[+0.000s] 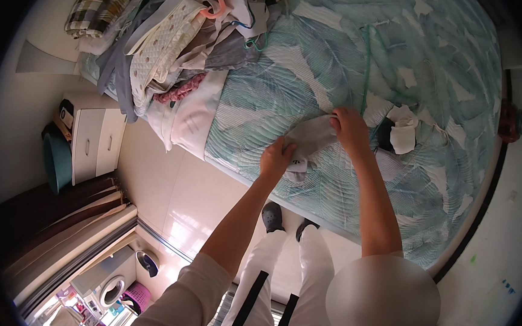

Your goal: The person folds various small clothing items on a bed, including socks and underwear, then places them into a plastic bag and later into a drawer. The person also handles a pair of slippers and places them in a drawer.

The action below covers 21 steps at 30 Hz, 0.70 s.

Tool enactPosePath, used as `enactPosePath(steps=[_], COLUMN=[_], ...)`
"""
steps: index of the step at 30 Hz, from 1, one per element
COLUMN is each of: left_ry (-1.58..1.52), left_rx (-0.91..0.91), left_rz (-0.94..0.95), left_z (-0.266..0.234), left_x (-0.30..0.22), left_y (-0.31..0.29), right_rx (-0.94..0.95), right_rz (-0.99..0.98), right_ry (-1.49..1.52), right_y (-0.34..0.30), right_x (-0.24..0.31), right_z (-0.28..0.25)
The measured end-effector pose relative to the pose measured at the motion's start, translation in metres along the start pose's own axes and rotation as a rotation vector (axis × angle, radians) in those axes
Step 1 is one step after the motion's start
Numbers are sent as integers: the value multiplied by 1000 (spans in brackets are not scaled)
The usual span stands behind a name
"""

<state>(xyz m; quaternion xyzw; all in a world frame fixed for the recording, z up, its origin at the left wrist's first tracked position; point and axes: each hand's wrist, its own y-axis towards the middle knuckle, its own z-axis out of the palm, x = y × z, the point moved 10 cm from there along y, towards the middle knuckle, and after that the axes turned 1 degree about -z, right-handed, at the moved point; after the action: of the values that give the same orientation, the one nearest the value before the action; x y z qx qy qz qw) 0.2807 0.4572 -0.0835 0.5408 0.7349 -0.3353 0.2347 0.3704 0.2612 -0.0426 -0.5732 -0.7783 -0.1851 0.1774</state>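
A grey sock [312, 135] is stretched between my two hands just above the bed. My left hand [276, 156] pinches its near-left end, where a paler part with a small black mark hangs down. My right hand [349, 130] grips the other end, fingers closed on the cloth. To the right of my right hand, a white bundled sock [403, 129] lies against a black piece of cloth [384, 134]. Partly behind my right forearm is a flat greyish cloth [388, 164], whose kind I cannot make out.
Green leaf-patterned bedding [317, 58] covers the bed. At its far left lies a heap of clothes [166, 53] with a pink hanger [216, 5]. A white cabinet [96, 142] and a teal basin [57, 158] stand left; a washing machine [104, 282] is lower left.
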Motion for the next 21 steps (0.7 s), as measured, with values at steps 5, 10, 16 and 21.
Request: enactPosePath(steps=[5, 10, 16, 21], left_ry=[157, 204, -418, -838], left_rx=[-103, -389, -145, 413], left_rz=[72, 151, 245, -219], left_z=[13, -24, -12, 13], left_x=[6, -12, 14, 26], left_y=[5, -17, -6, 13], right_rx=[-324, -261, 93, 73], right_rz=[24, 86, 295, 497], right_ry=[-128, -90, 864, 1114], right_y=[-8, -16, -28, -45], right_x=[-4, -12, -44, -71], right_z=[9, 13, 18, 35])
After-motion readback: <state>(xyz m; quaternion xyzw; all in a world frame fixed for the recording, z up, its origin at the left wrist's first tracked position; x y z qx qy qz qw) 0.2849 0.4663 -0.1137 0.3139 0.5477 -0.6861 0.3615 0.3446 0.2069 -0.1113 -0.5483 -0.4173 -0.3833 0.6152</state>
